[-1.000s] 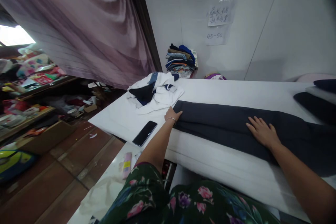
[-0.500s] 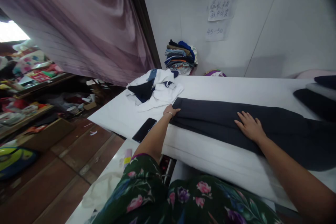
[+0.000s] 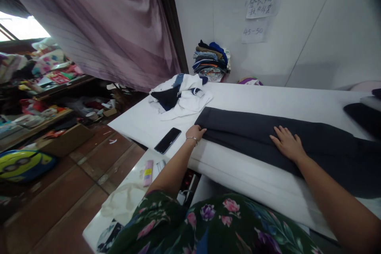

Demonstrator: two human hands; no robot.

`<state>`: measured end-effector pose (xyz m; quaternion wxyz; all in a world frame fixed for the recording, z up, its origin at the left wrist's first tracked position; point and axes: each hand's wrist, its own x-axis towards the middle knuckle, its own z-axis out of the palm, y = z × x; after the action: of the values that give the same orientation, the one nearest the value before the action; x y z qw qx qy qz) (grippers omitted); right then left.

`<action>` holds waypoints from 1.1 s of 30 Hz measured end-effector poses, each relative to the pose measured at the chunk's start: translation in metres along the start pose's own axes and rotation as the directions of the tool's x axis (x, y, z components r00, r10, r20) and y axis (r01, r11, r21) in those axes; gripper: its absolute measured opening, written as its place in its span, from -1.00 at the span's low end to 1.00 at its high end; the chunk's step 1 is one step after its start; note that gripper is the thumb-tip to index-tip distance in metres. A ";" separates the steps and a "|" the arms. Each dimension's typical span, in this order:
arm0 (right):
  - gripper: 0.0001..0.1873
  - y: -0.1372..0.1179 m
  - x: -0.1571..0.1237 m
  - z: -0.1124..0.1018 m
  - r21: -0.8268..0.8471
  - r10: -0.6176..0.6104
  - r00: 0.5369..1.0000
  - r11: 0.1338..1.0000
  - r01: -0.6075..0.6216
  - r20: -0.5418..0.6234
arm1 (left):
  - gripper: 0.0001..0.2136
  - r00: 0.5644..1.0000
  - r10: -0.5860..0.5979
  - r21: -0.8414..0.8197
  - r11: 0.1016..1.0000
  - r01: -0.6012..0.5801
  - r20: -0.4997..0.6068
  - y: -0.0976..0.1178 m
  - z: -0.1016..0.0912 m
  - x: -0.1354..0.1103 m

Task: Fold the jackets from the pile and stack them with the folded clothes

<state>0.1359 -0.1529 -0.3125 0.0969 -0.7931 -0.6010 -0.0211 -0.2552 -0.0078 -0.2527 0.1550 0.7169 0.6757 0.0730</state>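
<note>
Cloth, long, charcoal, creased lengthwise, perhaps trousers, left hand pinching its edge, right hand spread flat atop

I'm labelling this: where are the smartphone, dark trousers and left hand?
Smartphone (image 3: 168, 140), head view: middle of screen.
Dark trousers (image 3: 248, 126), head view: cloth of leg.
Left hand (image 3: 194, 131), head view: back of hand.

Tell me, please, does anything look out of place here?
Yes, slightly: a small white scrap lies on the tiled floor, as if dropped. The white clothing lies crumpled on the table, while the dark garment lies flatter.
</note>
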 end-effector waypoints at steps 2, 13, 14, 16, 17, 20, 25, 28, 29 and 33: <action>-0.31 -0.001 0.000 -0.001 0.001 0.010 1.000 1.000 -0.010 0.023 | -0.71 1.000 0.004 0.033 0.999 -0.004 0.015 0.007 0.001 0.002; -0.30 -0.005 -0.003 -0.005 0.005 0.015 1.000 1.000 -0.015 0.026 | -0.80 0.999 -0.049 0.042 0.998 0.049 -0.004 0.014 0.005 0.011; -0.31 -0.005 -0.003 -0.005 0.005 0.018 1.000 1.000 -0.018 0.021 | -0.80 0.999 -0.052 0.048 0.997 0.053 -0.008 0.014 0.005 0.011; -0.31 -0.004 -0.003 -0.003 0.006 0.021 1.000 1.000 -0.021 0.014 | -0.83 0.998 -0.053 0.059 0.997 0.054 -0.030 0.014 0.002 0.010; -0.31 -0.004 -0.002 -0.002 0.006 0.022 1.000 1.000 -0.022 0.010 | -0.84 0.998 -0.051 0.063 0.997 0.054 -0.049 0.014 0.000 0.008; -0.31 -0.003 -0.002 0.001 0.007 0.015 1.000 1.000 -0.015 -0.005 | -0.79 0.988 0.005 0.067 0.998 0.005 -0.151 0.018 -0.009 0.000; -0.33 -0.005 -0.001 0.000 0.014 0.018 1.000 1.000 -0.018 0.000 | -0.71 0.859 0.428 0.116 0.904 -0.412 -0.282 0.044 -0.005 0.000; -0.32 -0.006 -0.002 -0.001 0.008 0.024 1.000 1.000 -0.024 0.016 | -0.53 0.889 0.434 0.163 0.897 -0.411 -0.145 0.052 0.012 0.012; -0.32 -0.006 -0.003 -0.001 0.004 0.019 1.000 1.000 -0.019 0.020 | -0.48 0.910 0.400 0.179 0.908 -0.379 -0.105 0.052 0.018 0.016; -0.29 0.007 -0.014 -0.008 -0.042 -0.027 0.999 0.999 0.029 0.047 | -0.42 0.925 0.371 0.242 0.909 -0.341 -0.089 0.044 0.037 0.027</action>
<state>0.1391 -0.1690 -0.3078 0.0658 -0.7868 -0.6134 -0.0170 -0.2003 0.0128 -0.2764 0.0130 0.8345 0.5462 0.0716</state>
